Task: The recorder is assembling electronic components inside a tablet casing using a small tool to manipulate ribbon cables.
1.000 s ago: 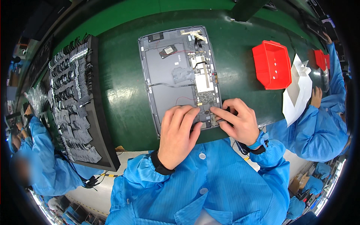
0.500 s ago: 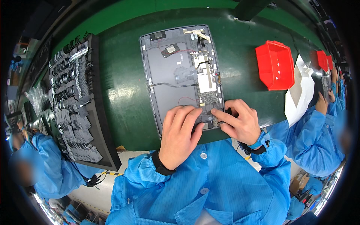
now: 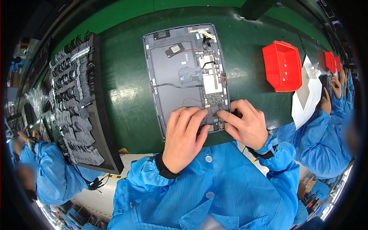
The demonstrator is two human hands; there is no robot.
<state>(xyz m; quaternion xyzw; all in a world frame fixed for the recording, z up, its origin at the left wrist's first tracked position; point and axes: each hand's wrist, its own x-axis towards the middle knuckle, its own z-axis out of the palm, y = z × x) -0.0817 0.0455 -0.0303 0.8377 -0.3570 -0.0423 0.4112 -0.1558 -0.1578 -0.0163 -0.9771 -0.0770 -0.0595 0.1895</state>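
In front of me lies an opened grey tablet-like housing [image 3: 174,101], with a circuit board [image 3: 211,82] along its right side. My left hand [image 3: 184,136] rests over the near end, fingers bent side by side and thumb apart. Its index fingertip touches near a small dark part [image 3: 212,113] at the board's near end. From the other side, my right hand [image 3: 246,123] reaches in, index finger stretched onto that same area and thumb apart from it. Nothing gripped is visible in either hand, though some fingertips are hidden. A loose black speaker-like module [image 3: 174,50] lies inside the housing on thin red wires.
To the left, a black foam tray [image 3: 105,130] carries rows of dark cable parts [image 3: 74,96]. A red bin [image 3: 281,67] with a few small white pieces stands right, beside a white paper sheet [image 3: 308,94]. Co-workers in blue sleeves [image 3: 320,142] are on both sides.
My right hand has shifted very slightly at the board's near end; my left hand is nearly still. At the right, the co-worker's hands have moved.
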